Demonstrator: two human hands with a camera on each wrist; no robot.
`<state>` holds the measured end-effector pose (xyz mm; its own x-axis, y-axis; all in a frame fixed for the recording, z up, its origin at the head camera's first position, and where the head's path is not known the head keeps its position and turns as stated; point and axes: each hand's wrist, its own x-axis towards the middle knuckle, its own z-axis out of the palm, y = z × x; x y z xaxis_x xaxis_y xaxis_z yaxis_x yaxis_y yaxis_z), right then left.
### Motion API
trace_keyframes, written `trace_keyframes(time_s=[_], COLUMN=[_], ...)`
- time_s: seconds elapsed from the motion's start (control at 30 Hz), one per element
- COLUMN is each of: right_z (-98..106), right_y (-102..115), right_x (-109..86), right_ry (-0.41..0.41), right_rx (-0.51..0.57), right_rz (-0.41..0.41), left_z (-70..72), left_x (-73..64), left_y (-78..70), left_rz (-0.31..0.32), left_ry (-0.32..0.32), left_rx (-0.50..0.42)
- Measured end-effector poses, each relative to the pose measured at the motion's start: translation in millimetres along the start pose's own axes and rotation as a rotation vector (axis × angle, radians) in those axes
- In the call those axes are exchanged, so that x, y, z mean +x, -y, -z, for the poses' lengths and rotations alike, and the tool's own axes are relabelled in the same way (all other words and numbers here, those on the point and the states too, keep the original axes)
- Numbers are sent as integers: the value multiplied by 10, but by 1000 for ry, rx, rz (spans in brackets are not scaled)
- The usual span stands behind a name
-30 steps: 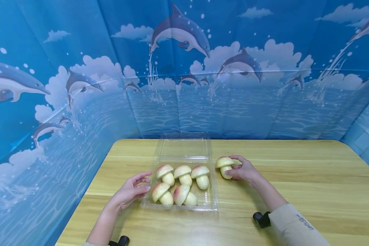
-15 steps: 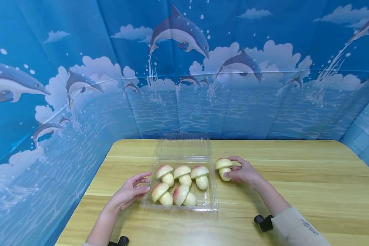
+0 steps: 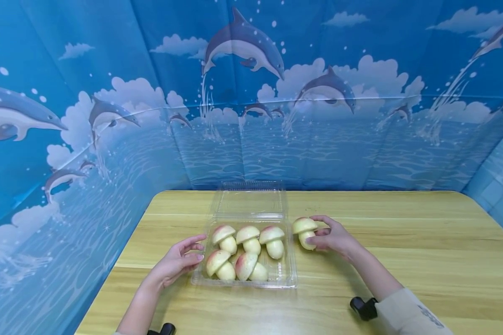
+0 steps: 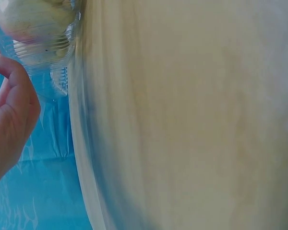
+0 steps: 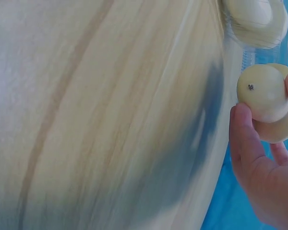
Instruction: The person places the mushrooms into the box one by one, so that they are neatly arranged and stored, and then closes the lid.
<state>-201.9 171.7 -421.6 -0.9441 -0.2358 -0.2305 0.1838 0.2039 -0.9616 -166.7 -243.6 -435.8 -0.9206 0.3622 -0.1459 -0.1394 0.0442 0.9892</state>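
Observation:
My right hand (image 3: 334, 238) grips a toy mushroom (image 3: 304, 226) with a pale yellow, domed cap, just right of a clear plastic container (image 3: 286, 278). Thumb and fingers pinch its stem, whose round end (image 5: 265, 96) with a small dark spot faces the right wrist view. My left hand (image 3: 177, 261) is at the container's left side, fingers relaxed and fingertips right at the rim. Several similar mushrooms (image 3: 248, 235), some with pinkish caps, lie inside in two rows. The front row's right end shows bare plastic. In the left wrist view, a mushroom (image 4: 36, 21) shows through the container wall.
The container's hinged lid (image 3: 251, 202) lies folded back toward the table's far edge. A light wood-grain table (image 3: 402, 251) extends to both sides. Behind it hangs a blue curtain (image 3: 318, 149) printed with dolphins. Black wrist mounts (image 3: 363, 308) sit below the forearms.
My right hand has moved slightly toward me with the mushroom in its grip. The left hand and the container stay where they were.

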Motion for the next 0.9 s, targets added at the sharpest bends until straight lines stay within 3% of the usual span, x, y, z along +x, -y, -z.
trace_keyframes(time_s=[0.9], right_z=[28], right_y=[105], right_x=[-200], right_ry=[49], right_rx=[7], right_rz=[60], left_z=[14], left_x=[12], left_y=[28], left_rz=[2], left_ry=[5], left_rx=[-23])
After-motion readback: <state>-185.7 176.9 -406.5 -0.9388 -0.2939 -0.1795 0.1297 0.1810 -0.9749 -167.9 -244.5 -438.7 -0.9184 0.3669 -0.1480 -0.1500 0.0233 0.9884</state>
